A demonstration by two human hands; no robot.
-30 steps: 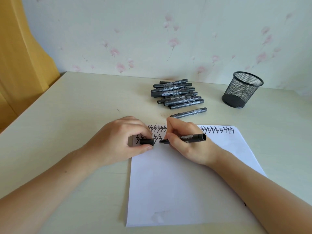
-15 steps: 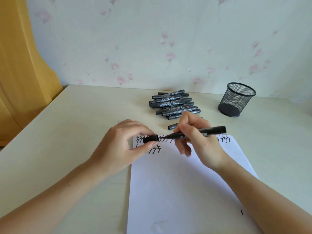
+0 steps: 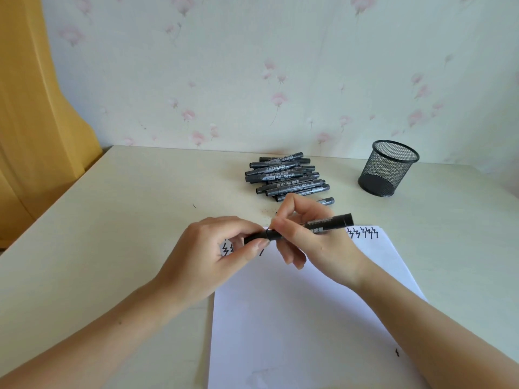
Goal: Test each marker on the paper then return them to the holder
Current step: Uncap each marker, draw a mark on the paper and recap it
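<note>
Mesh holder (image 3: 389,167) upright, seemingly no markers inside.

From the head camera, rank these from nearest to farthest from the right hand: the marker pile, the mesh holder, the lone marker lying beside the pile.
From the right hand:
1. Lone marker, just behind the knuckles, partly hidden by the hand.
2. Marker pile, farther back on the table, toward the wall.
3. Mesh holder, back right, standing apart from everything else.

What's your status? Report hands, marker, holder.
Left hand pinches cap; right hand grips marker, cap meeting its tip. Mesh holder looks empty. Marker pile lies beside the path.
</note>
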